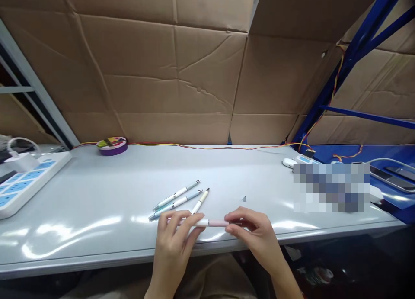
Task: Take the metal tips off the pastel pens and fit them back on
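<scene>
Where visible, pen (212,223) crosswise, pink rightward.

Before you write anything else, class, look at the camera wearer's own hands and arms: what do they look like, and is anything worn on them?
The left hand and right hand are ungloved, with slim fingers. No ring, watch, sleeve or marking shows; some fingers are partly hidden.

Looks like a workshop or warehouse workstation. Walled with creased brown cardboard (142,61), braced at the right by a blue metal frame (350,52) and at the left by a grey metal post (37,85). Furnished with a glossy grey tabletop (129,178), loose red and yellow wires (194,147) along its rear edge, and a white power strip (34,184) (white charger (23,162) plugged in).
</scene>
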`<state>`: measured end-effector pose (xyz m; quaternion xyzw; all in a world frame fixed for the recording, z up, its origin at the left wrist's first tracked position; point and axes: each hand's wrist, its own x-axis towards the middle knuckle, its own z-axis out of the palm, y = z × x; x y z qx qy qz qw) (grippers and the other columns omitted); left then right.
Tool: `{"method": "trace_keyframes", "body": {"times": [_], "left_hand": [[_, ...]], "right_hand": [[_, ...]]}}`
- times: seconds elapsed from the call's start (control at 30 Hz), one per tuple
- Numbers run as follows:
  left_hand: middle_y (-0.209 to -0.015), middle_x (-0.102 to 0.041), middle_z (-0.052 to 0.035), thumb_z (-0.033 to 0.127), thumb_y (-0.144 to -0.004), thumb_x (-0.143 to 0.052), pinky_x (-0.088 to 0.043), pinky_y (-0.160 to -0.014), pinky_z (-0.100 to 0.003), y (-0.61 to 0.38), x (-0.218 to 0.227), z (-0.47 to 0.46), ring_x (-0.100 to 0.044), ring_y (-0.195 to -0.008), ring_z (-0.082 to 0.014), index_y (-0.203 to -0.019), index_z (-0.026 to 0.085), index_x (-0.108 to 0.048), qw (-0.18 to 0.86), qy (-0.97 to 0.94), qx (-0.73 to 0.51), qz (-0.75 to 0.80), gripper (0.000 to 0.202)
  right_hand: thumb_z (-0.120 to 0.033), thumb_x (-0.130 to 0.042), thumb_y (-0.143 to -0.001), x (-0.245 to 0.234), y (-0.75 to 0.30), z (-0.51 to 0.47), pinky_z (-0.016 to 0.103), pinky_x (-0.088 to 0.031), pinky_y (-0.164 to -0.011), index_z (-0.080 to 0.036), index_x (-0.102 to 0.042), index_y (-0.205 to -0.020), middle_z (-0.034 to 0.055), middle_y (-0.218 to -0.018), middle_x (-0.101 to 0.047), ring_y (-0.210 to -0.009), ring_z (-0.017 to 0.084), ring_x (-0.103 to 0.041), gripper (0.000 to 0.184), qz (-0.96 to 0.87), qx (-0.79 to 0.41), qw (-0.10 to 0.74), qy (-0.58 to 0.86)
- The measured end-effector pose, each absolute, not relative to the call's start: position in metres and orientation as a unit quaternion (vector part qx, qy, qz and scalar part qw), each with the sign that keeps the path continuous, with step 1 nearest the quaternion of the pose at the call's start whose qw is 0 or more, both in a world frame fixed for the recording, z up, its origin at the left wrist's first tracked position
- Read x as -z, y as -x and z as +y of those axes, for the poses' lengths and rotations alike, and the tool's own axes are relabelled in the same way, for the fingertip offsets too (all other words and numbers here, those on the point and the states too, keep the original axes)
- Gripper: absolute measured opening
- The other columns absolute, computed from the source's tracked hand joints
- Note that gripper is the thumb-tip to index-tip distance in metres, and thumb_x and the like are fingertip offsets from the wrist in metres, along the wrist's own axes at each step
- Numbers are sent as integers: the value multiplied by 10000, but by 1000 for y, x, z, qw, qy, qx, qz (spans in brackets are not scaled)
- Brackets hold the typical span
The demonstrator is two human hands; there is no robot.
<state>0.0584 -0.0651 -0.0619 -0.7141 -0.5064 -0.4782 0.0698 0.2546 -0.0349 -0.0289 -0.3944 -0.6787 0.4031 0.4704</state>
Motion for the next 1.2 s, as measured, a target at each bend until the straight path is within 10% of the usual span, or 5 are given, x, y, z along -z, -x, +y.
{"method": "trace_keyframes", "body": {"times": [0.3,0.57,0.9,1.2], "left_hand": [[-756,-640,6,291,-888,-506,-348,-877,-385,-55,60,-68,-523,-717,-186,-934,267,-619,31,705,515,-487,125],[-654,-553,-1,335,-916,-415,-358,-906,-404,-55,59,-70,-507,-705,-189,-812,243,-582,-36,689,540,-481,217],[-692,-574,-16,341,-888,-494,-399,-597,-276,-63,53,-71,-478,-668,-181,-898,249,-655,-106,661,504,-546,185],[-668,-589,-4,334,-885,-503,-388,-609,-286,-62,51,-66,-478,-646,-182,-888,254,-640,-45,718,415,-557,159]], "right_hand": [[-687,-327,-831,35,-255,-29,291,-477,-573,-205,-565,-1140,44,-774,-626,-627,160,-549,620,-733,-263,532,334],[-362,-464,-873,49,-289,9,349,-473,-668,-200,-639,-948,52,-864,-616,-709,190,-579,250,-718,-141,351,585],[-351,-610,-806,36,-274,-13,249,-492,-538,-199,-645,-778,8,-700,-632,-578,130,-578,159,-639,-351,545,413],[-275,-634,-781,43,-255,-19,263,-504,-625,-208,-650,-801,19,-759,-627,-678,138,-586,72,-591,-411,593,361]]}}
